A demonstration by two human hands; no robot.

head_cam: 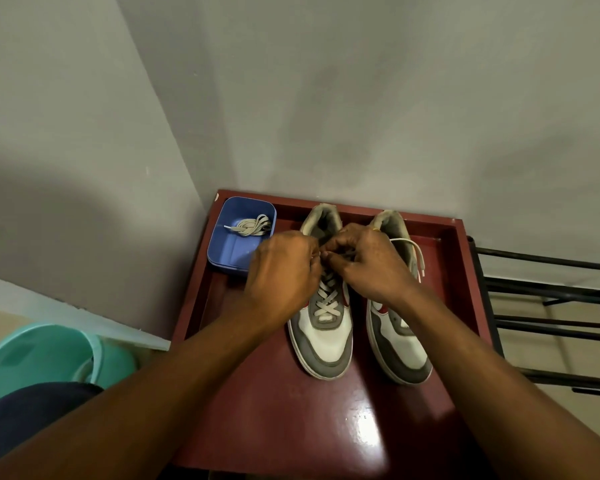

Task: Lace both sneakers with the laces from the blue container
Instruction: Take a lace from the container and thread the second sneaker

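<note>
You had both hands together over the upper eyelets of the laced sneaker (pixel 323 344), which sat toe toward you on the dark red table (pixel 291 410). Your left hand (pixel 284 268) had its fingers curled in tight, the tips pinching the grey lace (pixel 326 299) just above the tongue. Your right hand (pixel 371 265) was curled the same way, its fingertips meeting the left ones and nipping the same lace from the other side; the knuckles hid exactly how much lace each hand held. Below your hands, the grey lace crossed the sneaker in several flat X's down to the lowest eyelets. The second sneaker (pixel 400 355) stood just beside the first, parallel and also toe toward you, with your right wrist lying across its middle so its eyelets could not be seen. A thin white cord (pixel 418 254) looped out past the right hand, over that sneaker's far side, its tip hanging by the outer edge. The blue container (pixel 232 251) sat at the table's far left corner, close to your left hand, and a bundled lace (pixel 252 226) lay coiled in its back part. A teal basin (pixel 49 351) stood on the floor to the left, and a black metal rack (pixel 551 306) stood to the table's right.
</note>
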